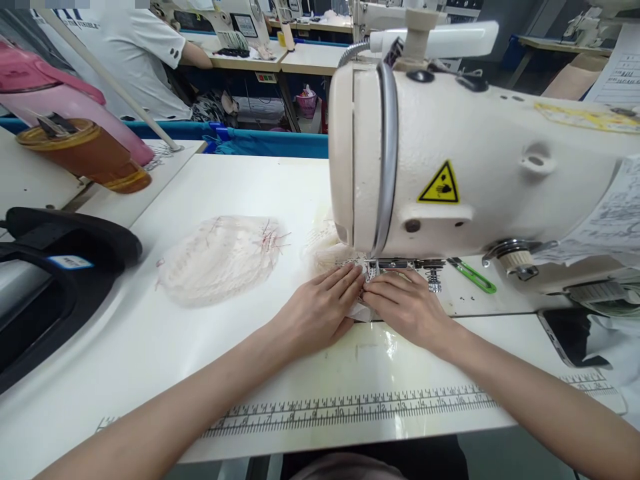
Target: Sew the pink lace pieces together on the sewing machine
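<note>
My left hand (320, 308) lies on the white table (210, 373) with its fingers stretched toward the needle of the white sewing machine (465, 160), pressing a small pale piece of fabric (361, 310). My right hand (407, 305) rests beside it, fingers flat on the same piece just in front of the presser foot (380, 267). The fingertips of both hands nearly touch. Most of the fabric is hidden under the hands.
A heap of pale lace pieces (217, 257) lies left of the hands. Green tweezers (473, 275) rest by the machine base. A ruler strip (360, 405) runs along the front edge. A pink bottle (65, 100), an amber cup (85, 152), a black tray (55, 267), a phone (570, 333) and a seated co-worker (135, 53) surround.
</note>
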The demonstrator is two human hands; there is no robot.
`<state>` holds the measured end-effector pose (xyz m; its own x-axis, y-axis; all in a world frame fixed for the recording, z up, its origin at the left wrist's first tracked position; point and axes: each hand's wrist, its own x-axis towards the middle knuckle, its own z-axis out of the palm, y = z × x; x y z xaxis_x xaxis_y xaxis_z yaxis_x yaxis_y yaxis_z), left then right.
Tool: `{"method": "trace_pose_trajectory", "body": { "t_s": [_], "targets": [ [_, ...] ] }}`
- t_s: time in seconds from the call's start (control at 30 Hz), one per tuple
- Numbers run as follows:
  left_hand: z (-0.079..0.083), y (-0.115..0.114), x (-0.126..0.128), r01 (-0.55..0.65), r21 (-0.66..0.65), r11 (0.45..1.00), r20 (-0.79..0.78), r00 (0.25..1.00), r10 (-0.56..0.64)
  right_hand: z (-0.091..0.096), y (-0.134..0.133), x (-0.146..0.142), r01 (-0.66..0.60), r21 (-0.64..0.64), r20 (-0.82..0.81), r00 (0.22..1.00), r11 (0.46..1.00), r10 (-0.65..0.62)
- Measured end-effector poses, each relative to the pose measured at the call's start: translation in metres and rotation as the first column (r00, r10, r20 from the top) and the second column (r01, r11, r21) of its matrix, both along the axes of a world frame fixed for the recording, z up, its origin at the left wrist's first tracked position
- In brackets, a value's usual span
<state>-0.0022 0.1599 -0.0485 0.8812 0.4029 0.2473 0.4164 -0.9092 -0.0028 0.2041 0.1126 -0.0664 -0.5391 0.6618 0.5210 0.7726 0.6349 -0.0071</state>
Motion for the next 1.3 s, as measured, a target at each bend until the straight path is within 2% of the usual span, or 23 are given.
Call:
{"method": "trace_pose_trajectory", "body": {
  "t_s": [0.53,0.87,1.07,1.3],
  "targets": [
    [-0.003,-0.011,0.01,-0.108,0.149,0.983,-0.004,0.994,0.11,0.006,-0.002,0.001,0.043,0.057,-0.008,0.999,0.997,-0.042],
    [-0.004,-0.015,0.013,-0.138,0.146,0.98,0.029,0.99,0.135,0.008,0.0,0.011,0.033,-0.056,0.002,0.999,0.998,-0.033],
    [-0.005,-0.018,0.013,-0.157,0.144,0.977,0.056,0.987,0.15,0.008,0.003,0.015,0.033,-0.045,-0.002,0.999,0.998,-0.034],
    [-0.005,-0.016,0.016,-0.173,0.1,0.98,0.088,0.982,0.165,0.012,0.006,0.016,0.045,0.039,0.034,0.998,0.998,-0.047]
  ]
}}
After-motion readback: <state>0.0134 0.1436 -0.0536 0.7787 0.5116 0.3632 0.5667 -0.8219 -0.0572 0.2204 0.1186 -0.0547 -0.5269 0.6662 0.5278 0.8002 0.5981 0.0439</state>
